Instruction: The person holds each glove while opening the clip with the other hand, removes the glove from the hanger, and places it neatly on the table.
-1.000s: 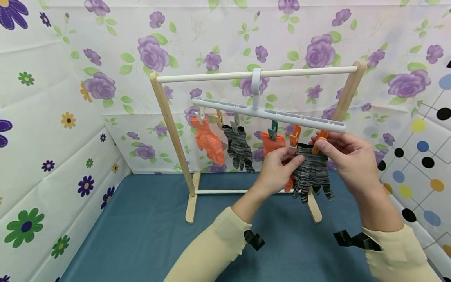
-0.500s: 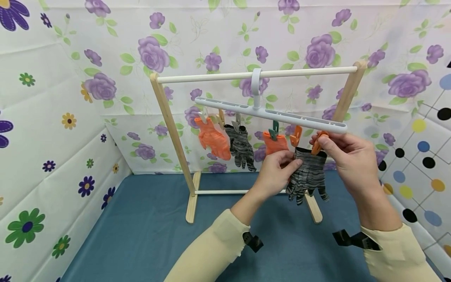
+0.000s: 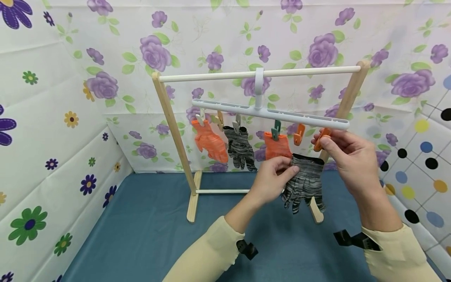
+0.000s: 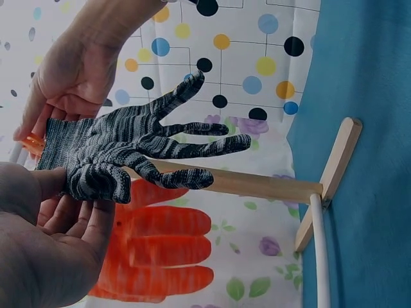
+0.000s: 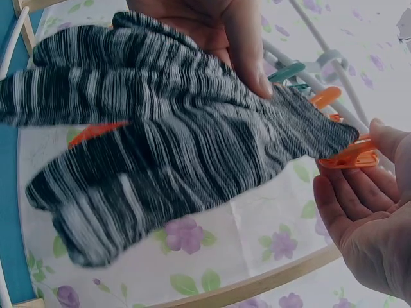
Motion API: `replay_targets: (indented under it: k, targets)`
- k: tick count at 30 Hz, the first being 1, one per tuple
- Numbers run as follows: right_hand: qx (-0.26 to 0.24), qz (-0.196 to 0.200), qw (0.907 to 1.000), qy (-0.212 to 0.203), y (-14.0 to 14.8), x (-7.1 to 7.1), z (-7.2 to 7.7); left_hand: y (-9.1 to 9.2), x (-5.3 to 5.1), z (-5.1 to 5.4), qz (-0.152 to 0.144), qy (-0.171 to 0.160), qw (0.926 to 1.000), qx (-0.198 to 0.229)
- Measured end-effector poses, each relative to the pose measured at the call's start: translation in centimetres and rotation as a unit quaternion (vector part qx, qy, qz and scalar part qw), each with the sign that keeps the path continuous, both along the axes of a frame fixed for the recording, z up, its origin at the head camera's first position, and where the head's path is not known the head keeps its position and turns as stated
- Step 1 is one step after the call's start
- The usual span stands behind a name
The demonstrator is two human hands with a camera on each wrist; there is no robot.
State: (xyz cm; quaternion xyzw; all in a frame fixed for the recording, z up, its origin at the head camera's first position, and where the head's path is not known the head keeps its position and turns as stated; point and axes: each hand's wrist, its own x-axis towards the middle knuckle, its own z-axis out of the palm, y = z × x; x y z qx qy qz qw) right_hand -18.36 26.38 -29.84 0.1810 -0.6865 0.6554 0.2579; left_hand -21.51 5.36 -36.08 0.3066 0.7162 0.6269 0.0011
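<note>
A black-and-grey striped glove [image 3: 305, 178] hangs from my left hand [image 3: 270, 178], which pinches its upper left edge between thumb and fingers. My right hand [image 3: 352, 158] pinches an orange clip [image 3: 322, 140] at the right end of the grey hanger [image 3: 299, 116]. In the head view the glove's cuff is below that clip, apart from it. Another orange clip [image 3: 299, 135] hangs beside it, holding nothing. The right wrist view has the striped glove [image 5: 192, 122] large, its cuff overlapping the orange clip [image 5: 352, 156]; my right hand [image 5: 379, 218] is on that clip.
The hanger hooks over the white rod [image 3: 211, 76] of a wooden stand [image 3: 174, 131]. From its clips hang an orange glove [image 3: 211, 143], a second striped glove [image 3: 241, 148] and, under a green clip [image 3: 276, 130], another orange glove [image 3: 276, 147]. Blue cloth [image 3: 141, 231] covers the surface.
The striped glove in my left hand has moved down and slightly left, and its cuff has come away from the orange clip. My right hand stays at the clip.
</note>
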Motion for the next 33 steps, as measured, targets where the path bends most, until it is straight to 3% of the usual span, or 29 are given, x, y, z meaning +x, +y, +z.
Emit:
replay_targets:
  k: [6,23,33]
  targets:
    - [0.013,-0.006,0.9999,-0.009,0.2,0.0,-0.1,-0.9,0.4,-0.4,-0.002,-0.013,0.9999,0.007]
    - [-0.012,0.022,0.9996,-0.01,0.4,-0.1,-0.5,-3.5,1.2,-1.7,0.024,-0.021,0.9995,0.006]
    - [0.03,0.004,0.9991,-0.03,0.9,0.0,-1.4,-5.4,1.5,-2.5,0.042,-0.031,0.9986,-0.002]
